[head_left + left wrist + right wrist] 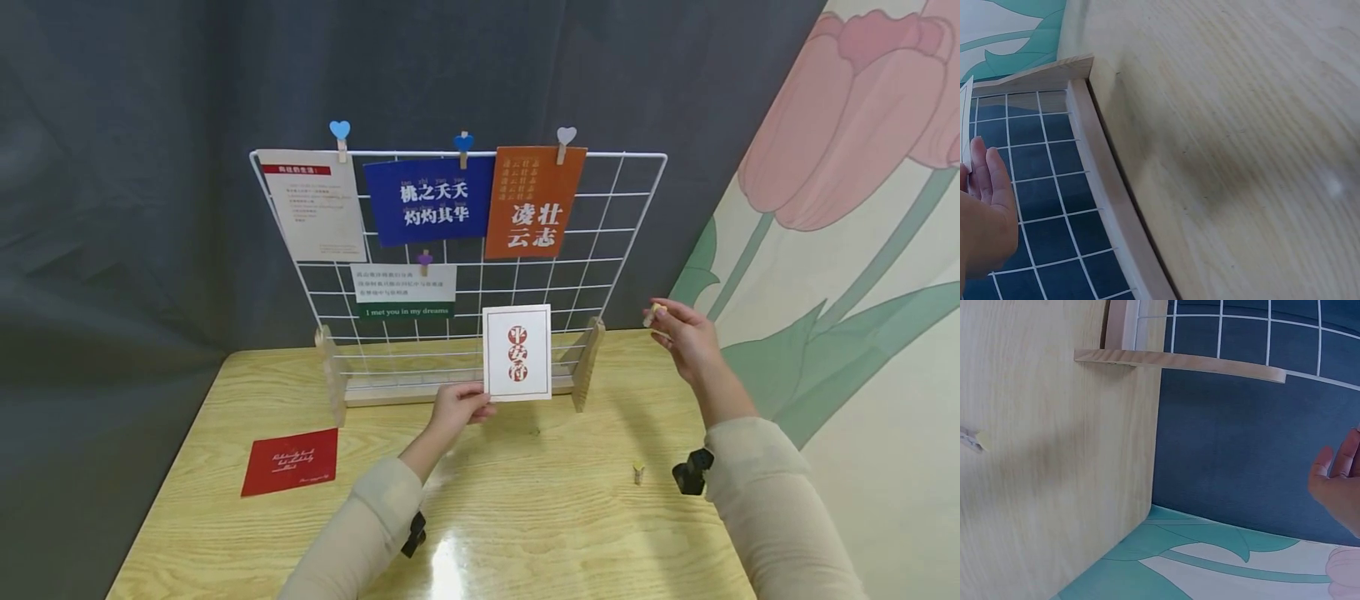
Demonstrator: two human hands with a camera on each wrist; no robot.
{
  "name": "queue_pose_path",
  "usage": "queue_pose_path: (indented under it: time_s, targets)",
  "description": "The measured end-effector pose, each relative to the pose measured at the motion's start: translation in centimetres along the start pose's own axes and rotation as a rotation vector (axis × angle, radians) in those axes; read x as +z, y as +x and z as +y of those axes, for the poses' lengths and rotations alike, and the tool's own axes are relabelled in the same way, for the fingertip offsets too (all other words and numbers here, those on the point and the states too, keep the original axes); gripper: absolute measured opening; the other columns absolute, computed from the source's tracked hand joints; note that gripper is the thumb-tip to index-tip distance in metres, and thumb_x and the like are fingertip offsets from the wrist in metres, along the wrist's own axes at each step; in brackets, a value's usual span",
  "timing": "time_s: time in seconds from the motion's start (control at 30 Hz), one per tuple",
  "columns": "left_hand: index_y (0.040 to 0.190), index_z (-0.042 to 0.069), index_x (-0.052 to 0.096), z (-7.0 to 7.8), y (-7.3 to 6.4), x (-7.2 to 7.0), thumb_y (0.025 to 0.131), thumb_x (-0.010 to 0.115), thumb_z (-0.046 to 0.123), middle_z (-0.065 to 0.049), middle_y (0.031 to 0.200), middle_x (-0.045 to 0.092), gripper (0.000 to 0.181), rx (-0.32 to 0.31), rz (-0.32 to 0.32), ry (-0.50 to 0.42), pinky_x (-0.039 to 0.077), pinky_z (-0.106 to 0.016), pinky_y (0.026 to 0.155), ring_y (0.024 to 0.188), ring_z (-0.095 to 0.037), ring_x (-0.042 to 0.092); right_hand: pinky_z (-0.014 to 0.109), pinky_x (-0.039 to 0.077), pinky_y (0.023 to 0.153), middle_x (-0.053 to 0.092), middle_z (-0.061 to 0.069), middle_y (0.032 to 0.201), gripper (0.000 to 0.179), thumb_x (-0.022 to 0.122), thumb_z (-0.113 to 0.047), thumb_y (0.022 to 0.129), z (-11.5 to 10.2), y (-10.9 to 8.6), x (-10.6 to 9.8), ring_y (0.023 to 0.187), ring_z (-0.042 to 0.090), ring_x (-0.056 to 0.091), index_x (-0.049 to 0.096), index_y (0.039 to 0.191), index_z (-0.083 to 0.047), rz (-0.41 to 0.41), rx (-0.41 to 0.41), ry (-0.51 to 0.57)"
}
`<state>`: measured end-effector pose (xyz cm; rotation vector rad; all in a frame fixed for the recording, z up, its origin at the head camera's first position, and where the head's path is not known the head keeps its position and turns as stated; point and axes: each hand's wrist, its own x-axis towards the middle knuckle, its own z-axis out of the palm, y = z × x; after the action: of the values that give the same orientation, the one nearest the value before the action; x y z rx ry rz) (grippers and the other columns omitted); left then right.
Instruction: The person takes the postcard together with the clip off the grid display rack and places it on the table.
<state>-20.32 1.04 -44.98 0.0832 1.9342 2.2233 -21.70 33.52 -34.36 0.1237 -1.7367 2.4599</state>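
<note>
My left hand (459, 406) pinches the lower left corner of a white card (536, 354) with red round characters, holding it upright before the lower right of a white wire grid (600, 225). In the left wrist view, the card's edge (966, 119) shows beside the fingers. To the right of the grid, my right hand (686, 333) pinches a small yellow-topped clothespin (654, 314) between thumb and fingertips. In the right wrist view only part of that hand (1338, 481) appears, and the clothespin is out of frame.
Heart-topped clothespins hold a white card (322, 208), a blue card (427, 227), an orange card (501, 242) and a white-and-green card (405, 309) on the grid. A red card (288, 467) lies at left on the wooden table (525, 517); another clothespin (638, 473) lies at right.
</note>
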Motion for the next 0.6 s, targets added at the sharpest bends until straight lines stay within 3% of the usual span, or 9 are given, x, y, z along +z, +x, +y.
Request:
queue_pose_path:
  time_s: [0.2,0.33,0.6]
  targets:
    - [0.102,-0.013,0.055,-0.7,-0.5,-0.4,0.079,0.058,-0.003,-0.023,0.083,0.061,0.025,-0.022,0.012,0.001,0.051,-0.034,0.063,0.067,-0.024,0.062,0.022,0.045,0.062,0.065,0.002,0.082,0.02,0.048,-0.003,0.087,0.7,-0.5,-0.3,0.072,0.011,0.058,0.066,0.088,-0.011,0.01,0.02,-0.003]
    - [0.102,-0.013,0.055,-1.0,-0.6,-0.6,0.079,0.058,-0.002,-0.026,0.084,0.06,0.025,-0.056,0.023,0.004,0.051,-0.031,0.062,0.065,-0.021,0.062,0.022,0.045,0.062,0.065,0.001,0.082,0.021,0.047,-0.002,0.087,1.2,-0.8,-0.5,0.071,0.01,0.058,0.066,0.089,-0.011,0.015,0.027,-0.013]
    - [0.099,-0.014,0.055,-1.7,-0.9,-1.0,0.078,0.058,-0.004,-0.024,0.081,0.061,0.023,-0.044,0.022,-0.002,0.051,-0.031,0.061,0.061,-0.017,0.062,0.022,0.045,0.063,0.065,-0.001,0.082,0.023,0.047,-0.003,0.088,2.0,-1.5,-1.2,0.073,0.01,0.058,0.066,0.086,-0.015,0.027,0.048,-0.04]
